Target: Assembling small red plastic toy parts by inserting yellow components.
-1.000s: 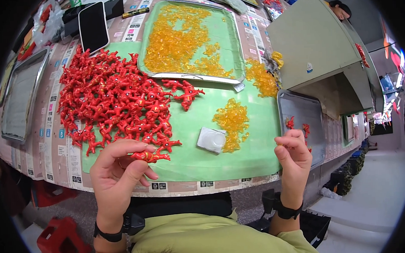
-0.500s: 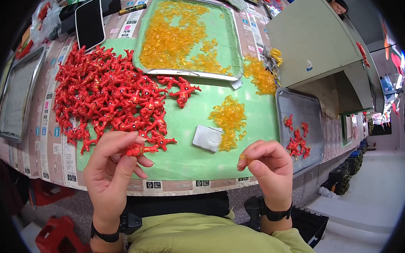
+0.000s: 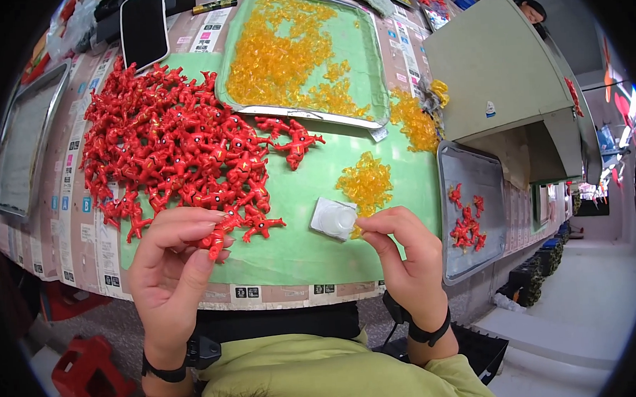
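My left hand [image 3: 173, 265] is closed around a red toy figure [image 3: 214, 241], gripped between thumb and fingers at the near edge of a large heap of red figures [image 3: 173, 141]. The fingertips of my right hand [image 3: 406, 255] are pinched on a small translucent yellow piece [image 3: 356, 232], mostly hidden by them. They are right beside a white square block with a round clear-white dish [image 3: 335, 217] on it. Just behind this dish lies a small pile of yellow pieces [image 3: 365, 182]. Everything here rests on a green mat [image 3: 299, 259].
A green-lined tray [image 3: 363, 54] of yellow pieces sits at the back, with more yellow pieces [image 3: 412, 120] beside it. On the right, a grey tray [image 3: 470, 266] holds several red figures. A phone [image 3: 144, 30], an empty-looking metal tray [image 3: 32, 151] and a grey cabinet [image 3: 493, 67] stand around.
My right hand has moved left and forward, bringing the yellow piece to the white dish. In my left hand the red figure has been turned to point nearer me.
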A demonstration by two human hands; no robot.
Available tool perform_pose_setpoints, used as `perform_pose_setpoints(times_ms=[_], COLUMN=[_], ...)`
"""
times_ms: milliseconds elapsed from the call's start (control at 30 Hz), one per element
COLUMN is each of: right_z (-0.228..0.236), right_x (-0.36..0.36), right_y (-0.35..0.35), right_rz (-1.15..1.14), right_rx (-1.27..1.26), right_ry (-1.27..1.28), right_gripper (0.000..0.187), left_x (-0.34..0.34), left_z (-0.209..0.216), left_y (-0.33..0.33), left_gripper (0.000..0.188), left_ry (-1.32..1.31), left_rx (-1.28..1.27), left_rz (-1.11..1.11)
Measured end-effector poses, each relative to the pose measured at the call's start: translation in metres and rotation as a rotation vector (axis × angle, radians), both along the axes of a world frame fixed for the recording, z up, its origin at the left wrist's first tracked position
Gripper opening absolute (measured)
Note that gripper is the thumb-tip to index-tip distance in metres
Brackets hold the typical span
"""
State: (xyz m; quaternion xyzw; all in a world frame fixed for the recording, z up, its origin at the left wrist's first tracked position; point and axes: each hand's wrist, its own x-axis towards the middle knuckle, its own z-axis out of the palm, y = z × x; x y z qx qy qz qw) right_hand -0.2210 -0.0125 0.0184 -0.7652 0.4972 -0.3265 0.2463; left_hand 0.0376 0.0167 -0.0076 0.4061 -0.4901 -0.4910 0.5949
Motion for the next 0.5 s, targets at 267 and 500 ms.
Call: perform_pose_setpoints(times_ms=[267, 500], right_z=[0.000, -0.004], right_x=[0.000, -0.001], right_y=[0.001, 0.005], right_rz=[0.009, 0.005], right_rx=[-0.032, -0.038], right_ry=[0.055, 0.010], right_gripper=[0.021, 0.022], left_x=[-0.004, -0.012], left_z=[0.000, 0.003], left_y=[0.003, 0.005], left_gripper=[0.021, 0.021], left_ry=[0.019, -0.021], left_rx=[0.015, 0.032], left_rz=[-0.042, -0.053])
